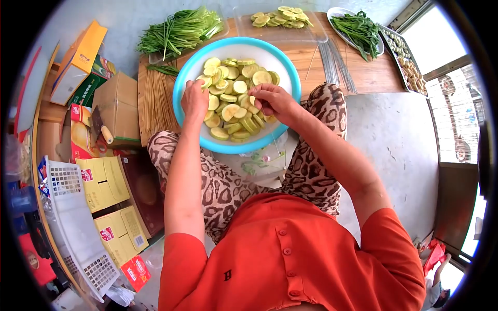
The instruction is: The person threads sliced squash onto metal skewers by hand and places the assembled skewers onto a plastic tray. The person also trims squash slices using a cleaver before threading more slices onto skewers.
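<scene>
A white bowl with a turquoise rim [183, 72] rests at my knees, full of round zucchini slices [239, 87] with pale flesh and green edges. My left hand [195, 101] is closed over the bowl's left side, fingertips pinching a zucchini slice [205, 82] at the edge of the pile. Over the right side, my right hand [274, 102] is closed, with thumb and fingers pinched at a slice [252, 99] that the fingers partly hide.
Thin wooden skewers [157, 101] lie left of the bowl, metal skewers [334, 65] to the right. Behind are green stalks [181, 32], a tray of skewered slices [282, 18], a plate of leafy greens [358, 31] and a dark tray [403, 59]. Boxes and a cleaver [97, 124] stand left.
</scene>
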`<act>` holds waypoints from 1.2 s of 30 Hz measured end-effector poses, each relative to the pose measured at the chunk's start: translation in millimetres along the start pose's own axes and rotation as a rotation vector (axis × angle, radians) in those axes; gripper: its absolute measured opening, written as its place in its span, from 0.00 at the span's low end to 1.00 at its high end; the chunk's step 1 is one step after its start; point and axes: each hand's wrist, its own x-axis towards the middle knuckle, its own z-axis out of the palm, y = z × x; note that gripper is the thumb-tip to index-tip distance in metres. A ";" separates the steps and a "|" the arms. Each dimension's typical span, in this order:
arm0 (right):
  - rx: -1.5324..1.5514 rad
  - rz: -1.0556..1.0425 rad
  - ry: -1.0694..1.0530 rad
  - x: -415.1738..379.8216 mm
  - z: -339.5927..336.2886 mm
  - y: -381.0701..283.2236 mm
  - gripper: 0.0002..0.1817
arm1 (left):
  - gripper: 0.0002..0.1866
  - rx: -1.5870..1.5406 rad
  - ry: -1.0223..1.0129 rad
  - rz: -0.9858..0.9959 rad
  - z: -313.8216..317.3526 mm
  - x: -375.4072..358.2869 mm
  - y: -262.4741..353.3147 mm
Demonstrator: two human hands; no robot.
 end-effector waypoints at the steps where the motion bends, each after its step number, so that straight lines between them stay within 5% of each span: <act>1: 0.007 -0.014 -0.003 0.2 -0.2 1.0 0.06 | 0.18 0.042 0.030 -0.032 0.8 1.3 2.3; 11: -0.178 -0.064 -0.016 -3.2 6.0 4.3 0.07 | 0.17 0.176 0.047 0.076 10.3 18.0 -2.6; 14: -0.207 -0.065 -0.019 -5.2 8.9 2.0 0.08 | 0.14 0.063 0.190 0.068 7.8 24.2 -1.8; 16: -0.212 -0.069 -0.035 -8.3 12.1 -1.7 0.08 | 0.12 -0.485 0.110 -0.164 -0.1 28.8 1.0; 17: -0.222 -0.072 -0.051 -9.3 13.3 -2.0 0.09 | 0.12 -0.482 0.110 -0.163 -4.5 28.9 3.3; 20: -0.291 -0.102 -0.098 -9.7 17.3 1.9 0.10 | 0.16 -1.618 0.054 -0.548 -14.5 21.5 5.6; 21: -0.293 -0.099 -0.109 -10.7 19.6 2.1 0.10 | 0.19 -1.749 0.010 -0.551 -16.9 20.4 4.8; 25: -0.366 -0.102 -0.182 -18.0 31.1 1.6 0.11 | 0.23 -1.983 -0.165 -0.523 -22.4 17.9 0.8; 36: -0.344 -0.069 -0.202 -25.6 36.8 3.9 0.11 | 0.27 -2.028 -0.160 -0.623 -5.2 20.1 2.3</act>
